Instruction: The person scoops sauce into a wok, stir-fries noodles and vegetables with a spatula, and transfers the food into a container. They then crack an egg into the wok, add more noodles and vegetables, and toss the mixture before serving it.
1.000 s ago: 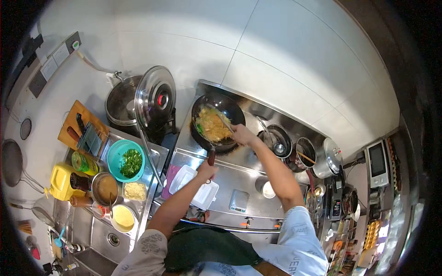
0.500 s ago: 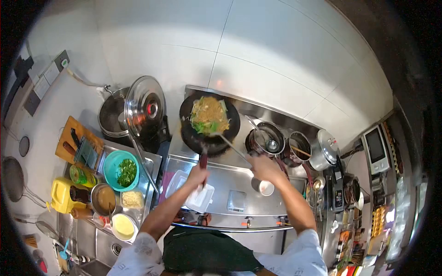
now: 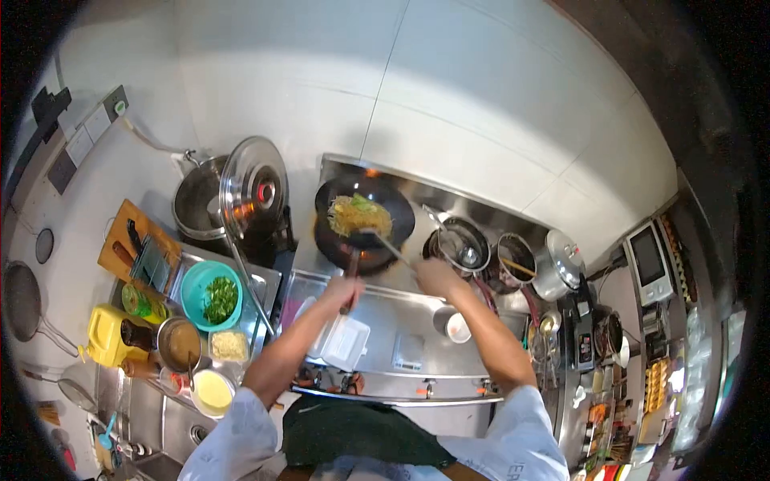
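Observation:
A dark wok sits on the stove, with fried noodles and bits of green vegetable inside it. My left hand is wrapped round the wok's handle. My right hand grips a long-handled metal spatula that reaches into the wok from the right. The spatula's head touches the near edge of the noodles and is partly hidden. Flame glows along the wok's rim and under it. Near my left forearm lies an open white takeaway box; a white cup lies below my right hand.
To the right stand a pot with a ladle, a smaller pan and a lidded pot. On the left are a teal bowl of chopped greens, a large pot lid and a yellow jug.
The noodles have been tossed into a smaller heap, with the greens now at the top. Flame shows at the wok's rim. My right hand has moved slightly left and up with the spatula.

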Demonstrator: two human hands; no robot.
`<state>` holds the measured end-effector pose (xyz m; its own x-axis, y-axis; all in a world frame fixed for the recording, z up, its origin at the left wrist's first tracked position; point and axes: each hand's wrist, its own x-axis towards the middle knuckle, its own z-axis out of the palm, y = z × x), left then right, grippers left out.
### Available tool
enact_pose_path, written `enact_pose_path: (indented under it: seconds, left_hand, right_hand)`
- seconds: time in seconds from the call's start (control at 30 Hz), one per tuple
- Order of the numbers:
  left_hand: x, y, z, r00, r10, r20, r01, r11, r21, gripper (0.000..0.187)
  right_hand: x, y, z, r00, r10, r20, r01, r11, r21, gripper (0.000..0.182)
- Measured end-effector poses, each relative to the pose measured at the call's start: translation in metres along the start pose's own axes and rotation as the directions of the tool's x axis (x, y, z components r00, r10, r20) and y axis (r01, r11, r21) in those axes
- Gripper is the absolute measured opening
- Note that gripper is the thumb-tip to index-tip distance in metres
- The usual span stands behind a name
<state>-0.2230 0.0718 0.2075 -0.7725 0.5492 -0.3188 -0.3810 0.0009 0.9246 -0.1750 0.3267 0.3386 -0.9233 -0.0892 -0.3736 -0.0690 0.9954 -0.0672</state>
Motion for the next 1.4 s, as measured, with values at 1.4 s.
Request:
enact_pose_path:
  seconds: [1.4]
  left_hand:
    - [0.031, -0.070, -0.016, 0.980, -0.174, -0.097, 0.178, 0.983, 0.034, 0.017]
  right_hand:
    - [0.081, 0.005, 0.141, 0.950, 0.209, -0.231, -0.100, 0.907, 0.409, 0.024]
